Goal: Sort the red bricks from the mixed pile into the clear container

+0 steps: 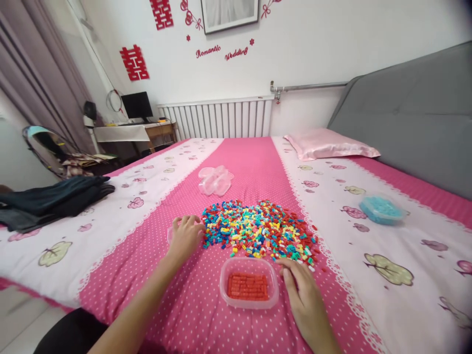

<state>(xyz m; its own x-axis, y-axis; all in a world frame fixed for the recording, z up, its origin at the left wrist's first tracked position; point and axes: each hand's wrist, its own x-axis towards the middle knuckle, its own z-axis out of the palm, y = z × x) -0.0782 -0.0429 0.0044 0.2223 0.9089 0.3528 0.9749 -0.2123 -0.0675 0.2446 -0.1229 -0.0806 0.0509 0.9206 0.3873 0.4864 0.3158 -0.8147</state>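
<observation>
A loose heap of small coloured plastic building bricks (254,228) lies spread on the bed in front of me. My left hand (187,233) rests at the heap's left edge, fingers apart and curved downward, nothing visible in them. Partly under that hand shows a translucent pink piece (170,235), mostly hidden. Close to me stands a clear plastic container (250,303) with red bricks (247,286) packed in rows inside. Just right of its rim is my right hand (300,290), thumb and forefinger apart near the heap's lower edge, holding nothing I can see.
A tub of light blue bricks (381,210) sits to the right. Beyond the heap lies a translucent pink flower-shaped tray (216,180). Dark folded clothes (55,199) are at the left, a pink pillow (330,143) at the far right. The patterned bedspread (199,295) is soft.
</observation>
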